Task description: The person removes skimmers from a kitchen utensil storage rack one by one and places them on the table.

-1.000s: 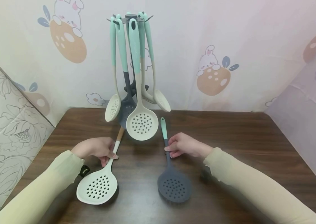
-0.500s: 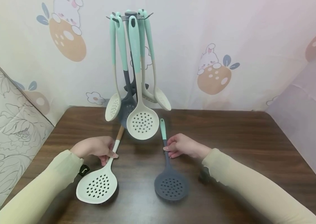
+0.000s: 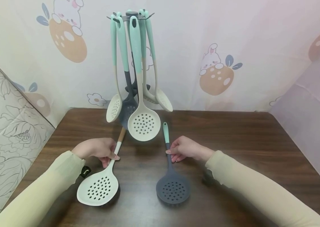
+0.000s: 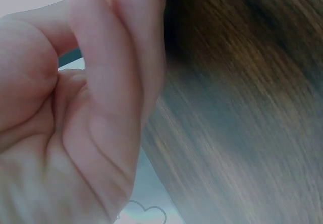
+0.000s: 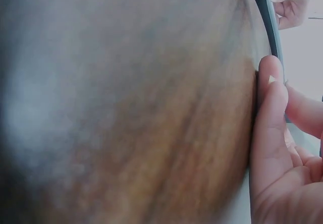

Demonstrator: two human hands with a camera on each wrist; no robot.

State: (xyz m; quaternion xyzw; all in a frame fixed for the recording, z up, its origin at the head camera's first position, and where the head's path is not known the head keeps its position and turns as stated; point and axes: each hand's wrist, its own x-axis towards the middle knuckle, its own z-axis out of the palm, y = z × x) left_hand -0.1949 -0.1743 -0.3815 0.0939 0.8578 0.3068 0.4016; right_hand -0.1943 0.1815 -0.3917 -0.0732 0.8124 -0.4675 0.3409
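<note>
My left hand (image 3: 99, 149) pinches the white shaft of a skimmer (image 3: 101, 191) with a wood-coloured handle end. Its broad, perforated white head points down toward the front left. On the other side, my right hand (image 3: 186, 148) pinches the shaft of a dark grey skimmer (image 3: 173, 188) with a mint handle end. That skimmer's round, perforated head faces up close over the table, handle pointing away. In the left wrist view, the curled fingers of the left hand (image 4: 111, 67) hide most of the shaft. The right wrist view shows the right hand (image 5: 282, 148) with thumb and fingertips at the dark shaft (image 5: 270, 22).
Behind the hands stands a utensil rack (image 3: 132, 15), hung with several mint-handled utensils. A cream skimmer (image 3: 144, 124) hangs at its front, overlapping the table in this view. The brown wooden table (image 3: 233, 132) meets a patterned curtain (image 3: 177, 63) at the back.
The grey skimmer's head has swung slightly left, and its handle end has come slightly nearer. The left hand and the white skimmer have hardly moved.
</note>
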